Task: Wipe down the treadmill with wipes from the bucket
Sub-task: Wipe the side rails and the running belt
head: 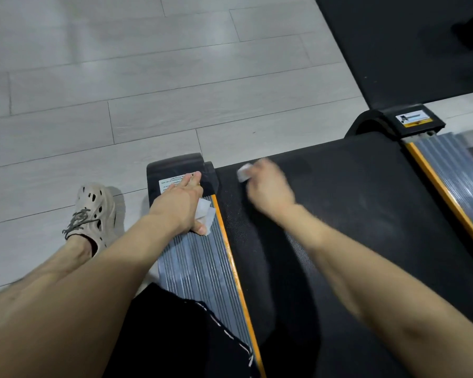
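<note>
The left hand (pixel 180 203) is pressing, with straight fingers, a flat wipe (pixel 205 214) on the grey side rail (pixel 200 263). The right hand (pixel 271 189), blurred, is gripping a crumpled wipe (pixel 243 172) on the black treadmill belt (pixel 366 200), near its end.

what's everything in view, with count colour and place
treadmill belt: 1, black, centre right
side rails: 2, grey with orange edge, flanking belt
end caps: 2, black, labelled, rail ends
rail wipe: 1, white, on left rail
belt wipe: 1, white, on belt
floor: 1, grey planks, left and top
mat: 1, black, top right
shoe: 1, beige, on floor left
shorts: 1, black, bottom
left hand: pressing rail wipe
right hand: blurred, gripping belt wipe
</note>
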`<state>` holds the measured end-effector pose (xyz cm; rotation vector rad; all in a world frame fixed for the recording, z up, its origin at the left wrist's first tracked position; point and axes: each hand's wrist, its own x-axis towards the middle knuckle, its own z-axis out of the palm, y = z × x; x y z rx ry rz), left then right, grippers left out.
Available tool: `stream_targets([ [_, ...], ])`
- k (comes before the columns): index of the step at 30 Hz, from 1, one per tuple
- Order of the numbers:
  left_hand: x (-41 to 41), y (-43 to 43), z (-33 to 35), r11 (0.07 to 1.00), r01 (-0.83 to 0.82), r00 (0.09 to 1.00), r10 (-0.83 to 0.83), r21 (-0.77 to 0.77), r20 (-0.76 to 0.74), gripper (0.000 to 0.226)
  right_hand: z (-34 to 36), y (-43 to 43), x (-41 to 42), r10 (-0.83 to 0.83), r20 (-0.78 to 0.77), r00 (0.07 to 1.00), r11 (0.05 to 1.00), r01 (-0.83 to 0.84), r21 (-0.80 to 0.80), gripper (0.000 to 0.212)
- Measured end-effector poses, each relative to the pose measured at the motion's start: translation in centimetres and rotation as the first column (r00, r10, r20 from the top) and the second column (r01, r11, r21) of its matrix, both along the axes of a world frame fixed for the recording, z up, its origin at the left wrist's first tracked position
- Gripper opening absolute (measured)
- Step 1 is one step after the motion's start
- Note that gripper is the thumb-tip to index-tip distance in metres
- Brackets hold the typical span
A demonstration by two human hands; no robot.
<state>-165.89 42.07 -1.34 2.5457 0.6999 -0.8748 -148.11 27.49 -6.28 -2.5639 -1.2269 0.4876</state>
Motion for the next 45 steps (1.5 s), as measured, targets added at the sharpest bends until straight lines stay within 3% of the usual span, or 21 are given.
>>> stream_targets([
  [2,-0.2,0.1,-0.3,1.000,-0.004,1.000,0.004,0.011,0.008,0.113,-0.4,0.2,-2.5,0.402,-0.066,0.913,0.915,-0.399,0.057,0.032],
  [3,-0.2,0.1,-0.5,1.000,0.005,1.000,-0.005,0.013,0.014,0.113,-0.5,-0.3,-1.0,0.409,-0.057,0.911,0.912,-0.406,0.060,0.030],
  [5,-0.3,0.3,-0.7,1.000,0.018,0.999,-0.019,0.021,0.031,0.115,-0.4,-2.3,4.9,0.036,0.015,0.999,0.999,-0.036,-0.009,0.029],
  [7,-0.4,0.3,-0.9,1.000,0.015,0.999,-0.016,0.021,0.036,0.113,0.1,-5.2,10.3,-0.392,0.153,0.907,0.914,0.403,-0.050,0.039],
  [9,-0.3,0.4,-0.9,1.000,0.015,0.999,-0.016,0.017,0.035,0.111,0.1,-5.7,11.0,-0.538,0.171,0.825,0.837,0.547,-0.006,0.046],
  [11,-0.2,0.4,-1.0,1.000,0.010,0.999,-0.010,0.013,0.034,0.112,-0.2,-2.9,6.6,-0.395,0.129,0.910,0.918,0.394,0.035,0.043],
  [13,-0.2,0.3,-1.0,1.000,0.002,0.999,-0.003,0.021,0.032,0.113,-0.5,0.3,0.1,-0.040,-0.008,0.999,0.999,0.041,0.027,0.036],
  [16,-0.2,0.2,-0.8,1.000,0.008,1.000,-0.008,0.025,0.022,0.107,-0.6,1.6,-2.0,0.299,-0.109,0.948,0.954,-0.297,0.035,0.033],
  [19,0.0,0.2,-0.9,1.000,0.006,1.000,-0.006,0.010,0.026,0.108,-0.4,-1.9,7.4,-0.081,0.057,0.995,0.994,0.085,-0.074,0.033],
  [22,-0.1,0.2,-1.1,1.000,0.003,1.000,-0.004,0.014,0.021,0.106,-0.3,-5.4,13.3,-0.460,0.201,0.865,0.866,0.487,-0.116,0.043],
  [24,0.0,0.3,-1.2,1.000,0.010,1.000,-0.010,-0.003,0.027,0.106,-0.8,-2.7,9.9,-0.359,0.215,0.908,0.918,0.385,-0.092,0.040],
  [26,-0.1,0.3,-1.2,1.000,0.000,1.000,0.001,-0.015,0.030,0.112,-1.5,1.1,3.5,-0.150,0.038,0.988,0.988,0.151,-0.019,0.034],
  [30,-0.2,0.4,-1.3,1.000,-0.021,0.999,0.021,-0.020,0.031,0.124,-0.9,3.4,-1.0,0.186,-0.125,0.975,0.982,-0.180,0.053,0.034],
  [32,-0.3,0.7,-1.5,0.999,-0.022,0.999,0.023,-0.031,0.029,0.120,-0.7,0.2,4.1,0.090,-0.074,0.993,0.996,-0.090,-0.005,0.032],
  [34,-0.4,1.1,-1.3,0.999,-0.013,0.999,0.015,-0.049,0.038,0.110,0.0,-5.3,11.5,-0.225,0.091,0.970,0.970,0.232,-0.077,0.028],
  [36,0.1,1.4,-0.7,0.996,-0.047,0.999,0.049,-0.076,0.017,0.102,1.1,-11.0,17.3,-0.563,0.183,0.806,0.804,0.585,-0.105,0.032],
  [38,1.2,1.5,0.2,0.997,-0.060,0.998,0.060,-0.051,-0.008,0.079,1.7,-12.2,17.8,-0.697,0.215,0.685,0.689,0.722,-0.067,0.035],
  [40,2.7,0.8,0.7,0.994,-0.037,0.994,0.026,0.102,0.107,0.051,1.3,-9.4,13.0,-0.612,0.161,0.774,0.786,0.618,0.016,0.031],
  [42,4.1,-0.8,0.4,0.975,-0.051,0.959,-0.012,0.215,0.284,0.040,0.8,-6.3,5.4,-0.243,0.040,0.969,0.969,0.241,0.050,0.029],
  [44,6.0,-3.3,-0.7,0.981,-0.038,0.911,-0.044,0.190,0.410,0.018,0.7,-6.5,0.3,0.166,-0.080,0.983,0.984,-0.160,0.085,0.034],
  [45,7.1,-4.4,-1.3,0.987,-0.018,0.906,-0.050,0.158,0.419,0.019,0.7,-7.8,0.8,0.227,-0.073,0.971,0.969,-0.218,0.112,0.035],
])
